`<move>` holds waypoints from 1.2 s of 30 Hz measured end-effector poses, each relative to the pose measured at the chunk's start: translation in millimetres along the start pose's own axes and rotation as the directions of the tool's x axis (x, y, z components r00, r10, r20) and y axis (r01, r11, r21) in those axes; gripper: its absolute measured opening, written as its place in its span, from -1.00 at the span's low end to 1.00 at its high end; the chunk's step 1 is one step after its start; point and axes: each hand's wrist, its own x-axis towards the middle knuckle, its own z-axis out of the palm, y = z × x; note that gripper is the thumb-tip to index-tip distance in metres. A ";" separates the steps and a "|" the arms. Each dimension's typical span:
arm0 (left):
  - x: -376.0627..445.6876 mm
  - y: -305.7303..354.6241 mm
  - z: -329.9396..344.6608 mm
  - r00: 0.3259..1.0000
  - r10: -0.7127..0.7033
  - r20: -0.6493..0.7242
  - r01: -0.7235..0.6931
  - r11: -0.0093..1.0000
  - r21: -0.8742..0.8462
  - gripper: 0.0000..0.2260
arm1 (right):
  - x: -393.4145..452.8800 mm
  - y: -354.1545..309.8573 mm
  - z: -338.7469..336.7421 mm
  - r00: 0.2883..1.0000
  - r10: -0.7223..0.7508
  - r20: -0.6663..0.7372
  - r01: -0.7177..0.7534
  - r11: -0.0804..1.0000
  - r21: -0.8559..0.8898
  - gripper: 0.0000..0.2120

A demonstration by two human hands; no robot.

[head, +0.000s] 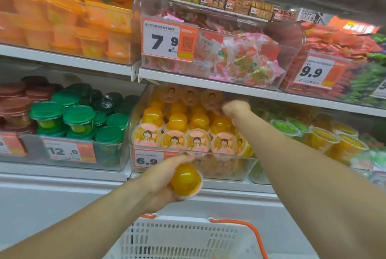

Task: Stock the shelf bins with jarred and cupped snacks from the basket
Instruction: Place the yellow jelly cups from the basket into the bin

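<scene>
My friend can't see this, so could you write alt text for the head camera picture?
A person's left hand holds a yellow domed plastic jelly cup before a clear shelf bin of matching cups priced 6.9, while the right hand, blurred, reaches deep into that bin's upper rows. A white plastic basket with orange handle sits below.

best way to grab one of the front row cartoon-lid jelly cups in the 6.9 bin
Take a front-row jelly cup by its wide lid rim, coming from above and in front. The cups lie tilted with lids facing out, domes wedged against those behind, and the clear bin wall covers their lower edge, so only the upper rim is free. The left hand grips its own orange cup around the dome instead.
</scene>
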 end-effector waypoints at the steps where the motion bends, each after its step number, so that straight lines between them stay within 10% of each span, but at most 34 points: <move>1: 0.4 0.4 -2.2 1.000 0.007 0.012 -0.007 1.000 0.002 -0.76 | 7.1 -1.7 3.5 1.000 -0.016 0.019 0.017 0.997 -0.078 -0.65; 8: -3.5 6.1 -9.4 1.000 0.014 0.012 -0.014 0.999 0.029 -0.62 | 38.0 -3.8 24.3 0.990 -0.138 0.038 0.135 0.821 -0.554 -0.67; 14: -14.8 17.1 -7.7 0.993 0.048 0.109 -0.053 0.998 0.041 -0.60 | 24.2 -5.4 19.1 0.981 -0.188 -0.041 0.122 0.770 -0.626 -0.75; 16: -20.1 20.8 -5.0 0.989 0.078 0.123 -0.079 0.997 0.002 -0.61 | 9.8 -1.0 12.7 0.974 -0.217 -0.071 0.144 0.826 -0.544 -0.78; 19: -25.1 25.6 3.1 0.988 0.118 0.101 -0.114 0.993 -0.037 -0.74 | -34.2 13.2 3.8 0.991 -0.106 -0.087 0.114 0.989 0.096 -0.91; 22: -26.3 28.9 10.2 0.962 0.273 -0.019 -0.269 0.956 0.115 -0.74 | -101.2 26.5 -7.7 0.970 -0.146 0.192 0.058 0.913 0.403 -0.93; 26: -32.0 25.1 14.5 0.690 0.723 -0.042 -0.480 0.500 0.721 -0.38 | -161.6 34.0 -23.4 0.876 -0.189 0.443 -0.064 0.866 0.496 -0.65; 32: -27.2 24.6 16.1 0.418 0.838 0.350 -0.598 -0.036 0.800 -0.52 | -178.6 48.6 -29.2 0.836 -0.308 0.454 -0.099 0.729 0.677 -0.59; 34: -25.2 28.1 14.2 0.414 0.830 0.375 -0.636 -0.031 0.771 -0.56 | -174.3 58.0 -30.5 0.828 -0.335 0.451 -0.115 0.685 0.720 -0.51; 36: -28.8 32.5 14.8 0.525 0.798 0.296 -0.676 0.179 0.715 -0.62 | -171.5 64.5 -31.2 0.815 -0.380 0.438 -0.103 0.649 0.754 -0.38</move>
